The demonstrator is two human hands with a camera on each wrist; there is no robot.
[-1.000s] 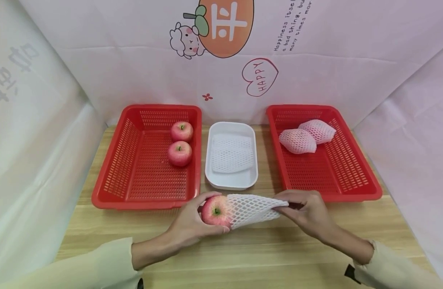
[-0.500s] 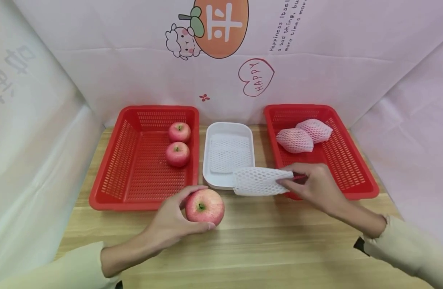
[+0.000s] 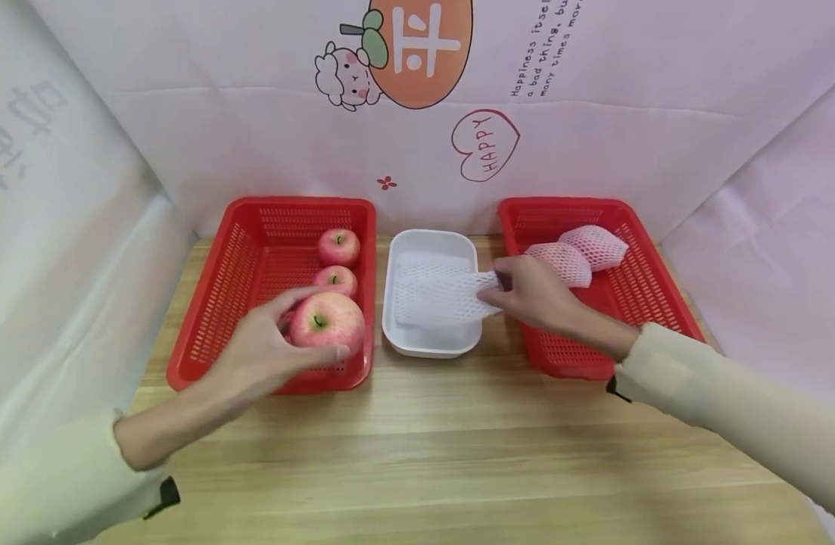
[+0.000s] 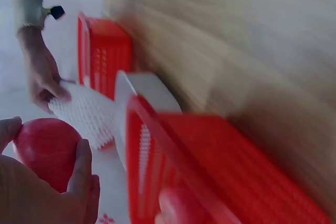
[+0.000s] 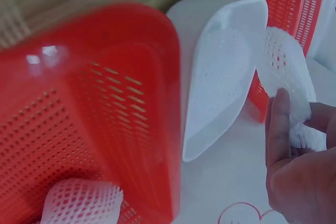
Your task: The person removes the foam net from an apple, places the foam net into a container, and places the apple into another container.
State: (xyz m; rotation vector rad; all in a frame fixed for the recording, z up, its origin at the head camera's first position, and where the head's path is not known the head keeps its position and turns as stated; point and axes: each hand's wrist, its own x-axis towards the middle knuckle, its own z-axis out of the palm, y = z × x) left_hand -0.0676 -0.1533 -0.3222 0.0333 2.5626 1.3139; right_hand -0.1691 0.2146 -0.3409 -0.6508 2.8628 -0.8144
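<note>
My left hand (image 3: pixel 257 348) grips a pink-red apple (image 3: pixel 327 324) above the front right corner of the left red basket (image 3: pixel 216 303); the left wrist view shows fingers around the apple (image 4: pixel 48 153). My right hand (image 3: pixel 543 295) pinches the end of a white foam net sleeve (image 3: pixel 451 297), which hangs over the white tray (image 3: pixel 432 350). In the right wrist view thumb and fingers hold the sleeve (image 5: pixel 286 66) beside the tray (image 5: pixel 210 114). More netting lies in the tray, partly hidden behind the held sleeve.
Two apples, one at the back (image 3: pixel 338 247) and one partly covered by the held apple (image 3: pixel 335 280), sit in the left basket. The right red basket (image 3: pixel 635 303) holds two net-wrapped fruits (image 3: pixel 597 247). A white cloth wall (image 3: pixel 253 136) rises behind.
The apple and the sleeve have come apart. My left hand has carried the apple left and up to the left basket; my right hand has brought the sleeve back over the tray.
</note>
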